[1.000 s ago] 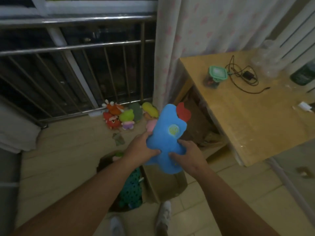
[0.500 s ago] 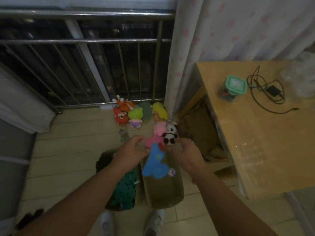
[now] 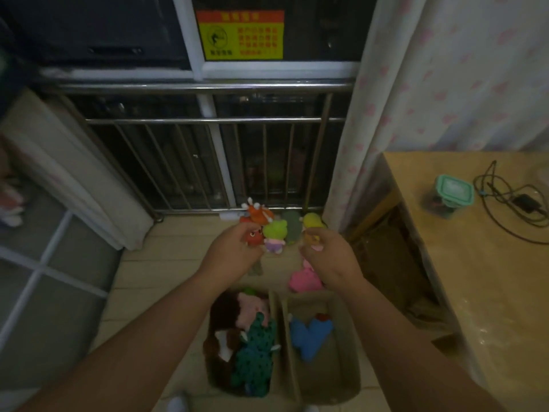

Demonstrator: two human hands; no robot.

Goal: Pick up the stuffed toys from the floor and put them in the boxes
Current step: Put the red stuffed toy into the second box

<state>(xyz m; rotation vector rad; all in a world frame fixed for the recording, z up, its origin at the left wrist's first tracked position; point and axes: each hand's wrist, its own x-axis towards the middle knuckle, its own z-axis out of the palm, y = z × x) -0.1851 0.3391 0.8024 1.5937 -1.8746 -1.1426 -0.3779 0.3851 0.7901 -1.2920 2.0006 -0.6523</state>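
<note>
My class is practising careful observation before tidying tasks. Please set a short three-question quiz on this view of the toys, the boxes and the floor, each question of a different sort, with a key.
1. True or false: the blue toy lies inside the right box.
2. The pink toy outside the boxes lies: A on the table; B on the floor just beyond the right box; C against the railing.
3. Short answer: which holds more toys, the left box or the right box?
Key: 1 true; 2 B; 3 the left box.
</note>
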